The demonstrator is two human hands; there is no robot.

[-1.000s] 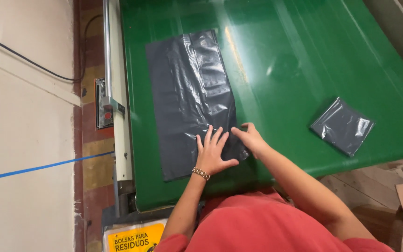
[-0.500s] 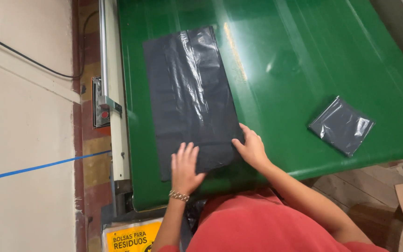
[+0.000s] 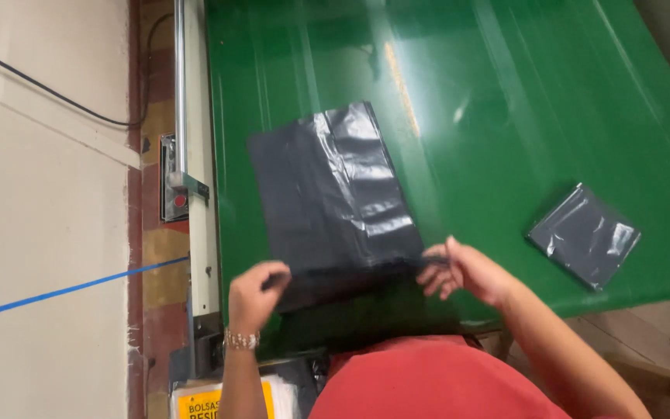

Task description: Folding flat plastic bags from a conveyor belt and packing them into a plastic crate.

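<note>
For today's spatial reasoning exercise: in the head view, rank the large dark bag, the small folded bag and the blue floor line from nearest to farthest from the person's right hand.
1. Large dark bag: its near edge is pinched by the right hand.
2. Small folded bag: on the green table, to the right.
3. Blue floor line: far left, beyond the table.

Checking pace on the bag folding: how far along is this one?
Done: one folded dark bag lies apart on the green table. In hand: left hand and right hand lift the near edge of the flat bag. Left: most of it lies unfolded.
</note>
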